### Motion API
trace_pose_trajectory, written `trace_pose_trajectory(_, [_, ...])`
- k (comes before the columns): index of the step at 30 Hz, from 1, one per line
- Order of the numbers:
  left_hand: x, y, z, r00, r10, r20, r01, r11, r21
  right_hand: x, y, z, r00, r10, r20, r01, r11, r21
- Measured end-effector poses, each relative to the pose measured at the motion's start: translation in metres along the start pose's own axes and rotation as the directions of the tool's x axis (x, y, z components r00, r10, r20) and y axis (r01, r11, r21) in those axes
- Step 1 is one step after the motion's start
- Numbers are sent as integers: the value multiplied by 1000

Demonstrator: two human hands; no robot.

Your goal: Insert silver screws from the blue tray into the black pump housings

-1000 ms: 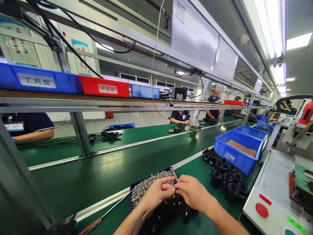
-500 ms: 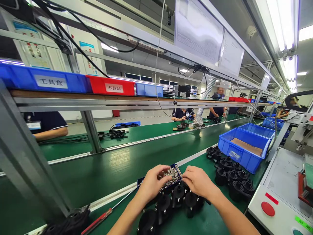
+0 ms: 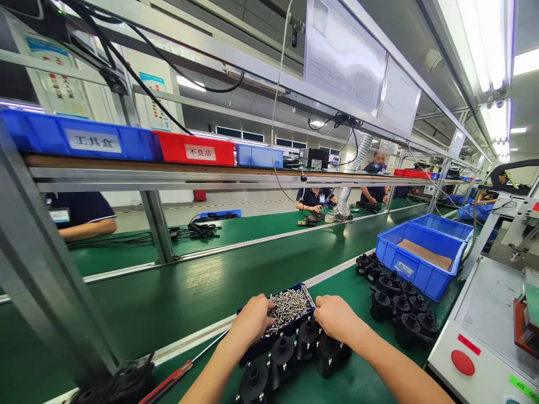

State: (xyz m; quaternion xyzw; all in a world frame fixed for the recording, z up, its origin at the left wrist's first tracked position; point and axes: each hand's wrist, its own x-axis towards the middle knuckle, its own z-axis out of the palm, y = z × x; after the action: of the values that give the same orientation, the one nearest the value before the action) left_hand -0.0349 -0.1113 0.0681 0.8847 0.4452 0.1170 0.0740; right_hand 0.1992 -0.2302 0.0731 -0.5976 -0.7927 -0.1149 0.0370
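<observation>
Between our fingertips sits the blue tray. We part thumb and fingers on our left hand; our right hand bunches its fingers, any pinch hidden. Below them stand black parts; beside our left fingertips lie screws, best touched lightly.

Bright overhead tube lights, glare on plastic sheets, wide-angle edge stretch

We cannot tell whether our right hand holds anything; left of our left hand, the bottom edge cuts off a screwdriver.
</observation>
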Motion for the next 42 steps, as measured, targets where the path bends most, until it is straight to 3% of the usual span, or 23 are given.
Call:
trace_pose_trajectory(7, [5,2,5,1000,15,11,-16,999,33,-18,17,-12,991,111,-79,-88,965,246])
trace_pose_trajectory(13, [7,4,10,999,-29,-22,30,998,61,-36,27,5,942,317,-106,-220,827,517])
trace_pose_trajectory(17, [9,5,12,996,-70,-50,72,996,49,-41,25,13,921,382,-81,-257,750,610])
trace_pose_trajectory(22, [11,0,8,992,-103,-75,100,994,-50,-46,25,14,916,398,-49,-273,709,651])
trace_pose_trajectory(27, [12,-14,-8,990,-85,-111,52,961,-271,-47,25,18,886,460,-57,-320,697,642])
trace_pose_trajectory(32, [12,-6,-13,991,50,-124,-109,836,-538,-46,22,19,878,477,-33,-351,691,632])
trace_pose_trajectory(36, [6,14,-8,983,149,-104,-166,511,-843,-39,11,9,855,509,-102,-351,712,608])
trace_pose_trajectory(39, [-4,31,-9,976,213,-51,-129,369,-920,-31,-6,-3,883,422,-203,-182,709,682])
trace_pose_trajectory(42, [-14,44,-13,965,255,-51,-145,360,-922,-22,-24,-14,894,337,-297,5,654,756])
